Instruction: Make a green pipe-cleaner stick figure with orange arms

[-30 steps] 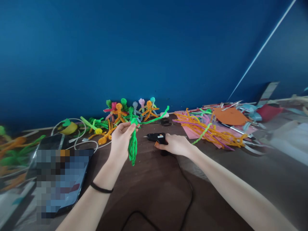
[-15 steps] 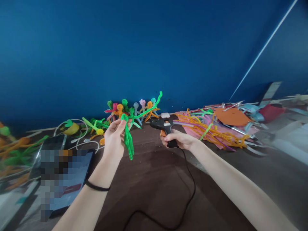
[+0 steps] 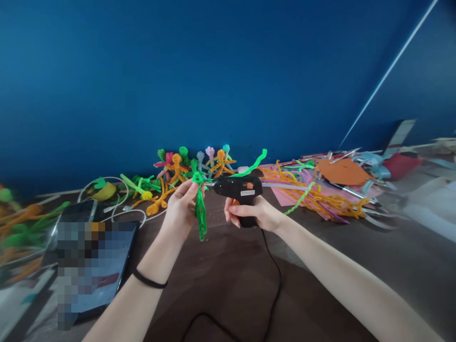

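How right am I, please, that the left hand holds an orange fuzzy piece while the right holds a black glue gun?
The fuzzy piece in the left hand is green, not orange, as the head view shows; the right hand does hold a black glue gun.

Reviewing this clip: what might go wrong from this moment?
The glue gun's tip sits close to the left hand, so a slip might burn a finger if it is hot. The green pipe-cleaner piece has a loose strand passing behind the gun, which could snag. The slack black cord might catch and jerk the right hand.
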Available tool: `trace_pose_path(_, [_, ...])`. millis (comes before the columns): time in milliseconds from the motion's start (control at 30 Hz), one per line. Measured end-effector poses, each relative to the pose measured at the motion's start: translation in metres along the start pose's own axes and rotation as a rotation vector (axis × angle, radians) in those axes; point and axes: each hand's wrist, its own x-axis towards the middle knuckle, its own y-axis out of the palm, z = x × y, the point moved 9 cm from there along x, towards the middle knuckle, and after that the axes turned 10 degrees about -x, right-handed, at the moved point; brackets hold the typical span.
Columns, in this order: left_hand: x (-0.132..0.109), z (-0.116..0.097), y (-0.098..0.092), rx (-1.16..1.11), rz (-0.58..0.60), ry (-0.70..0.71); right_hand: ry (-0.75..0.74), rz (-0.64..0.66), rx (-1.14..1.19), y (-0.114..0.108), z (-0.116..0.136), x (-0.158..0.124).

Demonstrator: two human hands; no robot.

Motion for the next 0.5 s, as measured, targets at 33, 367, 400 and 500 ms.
trace_pose_path(33, [-0.001, 0.002, 0.002, 0.011, 0.005, -0.009, 0.0, -0.047, -0.038, -0.001, 0.0, 0.0])
trace_pose_path(367, [-0.002, 0.005, 0.01, -0.054, 0.065, 0.005, -0.014, -0.359, -0.297, -0.021, -0.005, -0.005])
trace_pose_path(400, [-0.003, 0.005, 0.011, -0.058, 0.063, 0.005, -0.011, -0.367, -0.311, -0.022, -0.005, -0.005])
trace_pose_path(500, [-0.004, 0.005, 0.011, -0.065, 0.057, -0.003, -0.008, -0.373, -0.334, -0.022, -0.004, -0.005])
